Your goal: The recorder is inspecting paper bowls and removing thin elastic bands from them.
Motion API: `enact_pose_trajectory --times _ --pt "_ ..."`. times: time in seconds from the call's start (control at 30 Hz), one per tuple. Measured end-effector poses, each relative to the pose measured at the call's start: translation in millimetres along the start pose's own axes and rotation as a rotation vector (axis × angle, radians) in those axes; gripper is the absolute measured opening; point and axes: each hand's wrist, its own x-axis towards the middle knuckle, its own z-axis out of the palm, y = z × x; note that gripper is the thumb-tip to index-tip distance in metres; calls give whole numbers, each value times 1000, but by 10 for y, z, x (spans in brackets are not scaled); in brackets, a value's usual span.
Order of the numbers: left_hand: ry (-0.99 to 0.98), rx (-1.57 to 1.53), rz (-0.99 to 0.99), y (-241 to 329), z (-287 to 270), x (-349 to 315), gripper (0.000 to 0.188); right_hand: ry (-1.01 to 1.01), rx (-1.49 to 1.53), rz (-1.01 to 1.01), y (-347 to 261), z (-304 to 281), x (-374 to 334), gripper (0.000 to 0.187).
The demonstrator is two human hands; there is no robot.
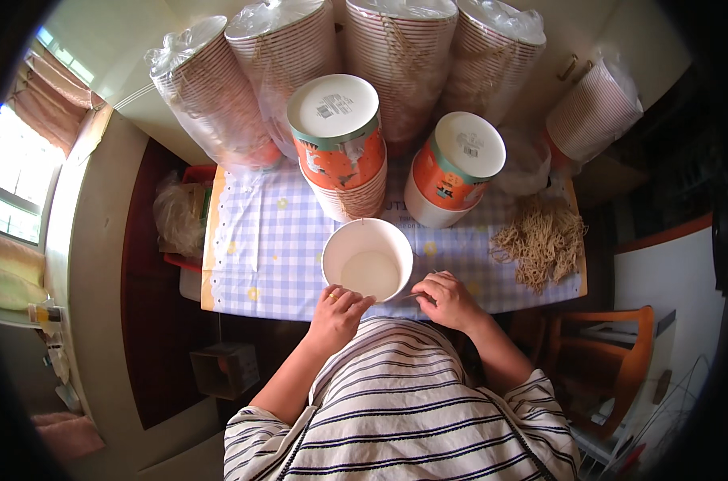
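A white paper bucket (369, 264) stands mouth up at the front edge of the table, right before me. Curled over its near rim are the fingers of my left hand (340, 318), which wears a ring. My right hand (444, 301) is beside the bucket's near right side, thumb and fingers pinched on a thin tan cord (413, 296); most of that cord is hidden. Behind the bucket, an upside-down stack of orange and green printed paper buckets (340, 152) rises tall. A shorter upside-down stack (453, 172) stands to its right.
Several tall bucket stacks in clear plastic (400, 56) line the table's back. Another wrapped stack (594, 112) leans at the far right. A heap of tan cords (542, 240) lies on the checked tablecloth (252, 240). An orange-brown chair (640, 361) stands lower right.
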Motion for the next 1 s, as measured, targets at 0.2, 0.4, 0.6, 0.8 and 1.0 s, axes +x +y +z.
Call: enact_pose_trajectory --times 0.2,0.4,0.6,0.8,1.0 --pt "-30 67 29 -124 -1 -69 34 91 326 235 202 170 -63 16" --pt "-9 61 50 -142 19 -59 28 338 279 272 171 157 54 17" --pt "-35 28 81 -185 117 -121 29 366 227 332 53 111 183 22" --pt "61 -218 -64 -42 74 117 29 324 -65 -101 -313 126 141 21" --pt "20 -420 -251 52 20 229 24 334 -48 -63 -349 148 172 25"
